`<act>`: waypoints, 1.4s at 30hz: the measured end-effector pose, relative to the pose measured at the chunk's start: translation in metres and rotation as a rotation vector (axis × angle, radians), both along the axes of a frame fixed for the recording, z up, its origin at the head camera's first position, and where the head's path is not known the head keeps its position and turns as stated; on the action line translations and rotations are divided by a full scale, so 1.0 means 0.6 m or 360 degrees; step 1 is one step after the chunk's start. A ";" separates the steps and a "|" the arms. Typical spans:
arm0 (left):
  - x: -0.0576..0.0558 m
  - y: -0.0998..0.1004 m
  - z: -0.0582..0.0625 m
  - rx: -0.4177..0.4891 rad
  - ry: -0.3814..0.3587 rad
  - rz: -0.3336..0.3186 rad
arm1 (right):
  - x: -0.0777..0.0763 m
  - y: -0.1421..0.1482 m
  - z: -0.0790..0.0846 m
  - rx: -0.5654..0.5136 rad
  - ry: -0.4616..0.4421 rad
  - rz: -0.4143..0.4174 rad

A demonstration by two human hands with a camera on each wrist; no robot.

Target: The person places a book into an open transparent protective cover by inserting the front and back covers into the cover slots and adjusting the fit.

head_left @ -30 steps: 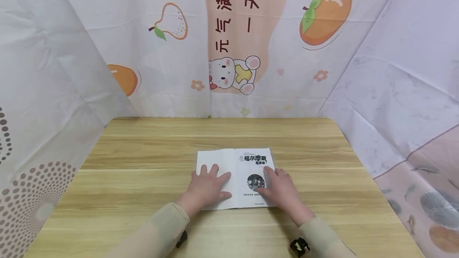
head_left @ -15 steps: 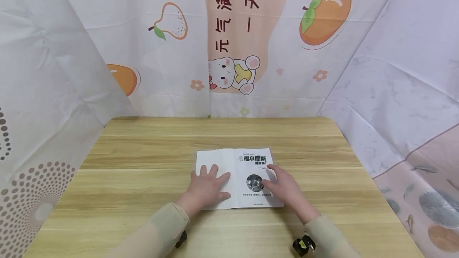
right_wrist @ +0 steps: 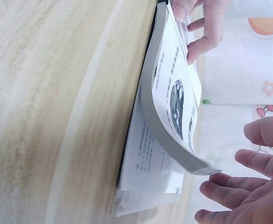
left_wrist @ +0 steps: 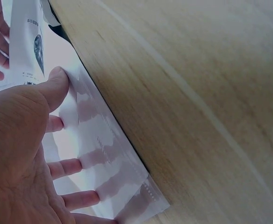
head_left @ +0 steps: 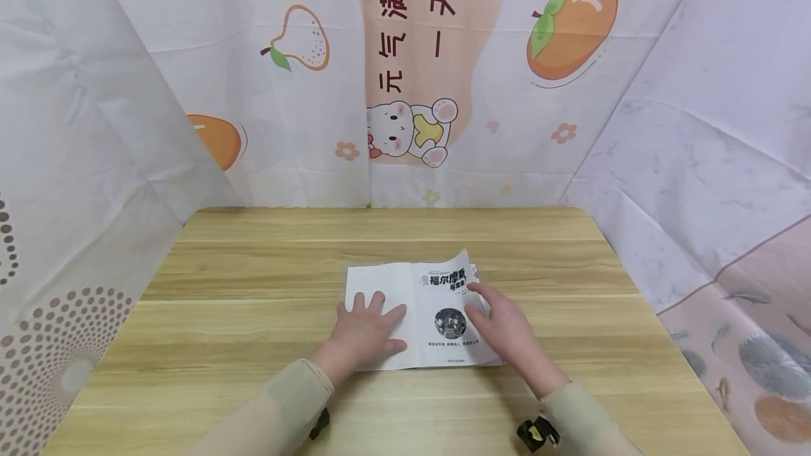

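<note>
An open paperback book (head_left: 431, 357) lies on the wooden table, its left page blank white. Its right page carries dark Chinese title print and a round black-and-white picture (head_left: 450, 324). Spread fingers of my left hand (head_left: 362, 335) rest flat on the left page, with the thumb toward the spine. My right hand (head_left: 505, 329) is at the right page's outer edge, fingers extended and thumb apart. In the right wrist view, a lifted stack of pages (right_wrist: 167, 135) bows upward, its edge right at the fingertips (right_wrist: 216, 179). More printed pages (right_wrist: 146, 163) lie beneath it.
A clear plastic cover (left_wrist: 148, 200) sticks out past the book's edge. Wood-grain table (head_left: 253, 252) surrounds the book. Behind stands a white cloth (head_left: 304, 111) printed with fruit and a cartoon animal, and patterned cloths hang at both sides.
My right hand has shifted slightly right from over the right page to its edge. That page's upper outer corner has lifted and curled up. The left hand has stayed still.
</note>
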State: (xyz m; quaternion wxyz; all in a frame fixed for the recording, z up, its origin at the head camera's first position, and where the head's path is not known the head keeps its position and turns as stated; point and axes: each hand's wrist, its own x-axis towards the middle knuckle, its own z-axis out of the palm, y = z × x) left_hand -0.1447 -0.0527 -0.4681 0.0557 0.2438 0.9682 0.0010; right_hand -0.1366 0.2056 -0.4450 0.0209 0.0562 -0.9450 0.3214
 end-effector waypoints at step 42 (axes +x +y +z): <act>0.006 -0.006 -0.022 0.0263 0.0251 -0.0174 | 0.020 -0.077 0.003 0.0067 0.0197 0.0289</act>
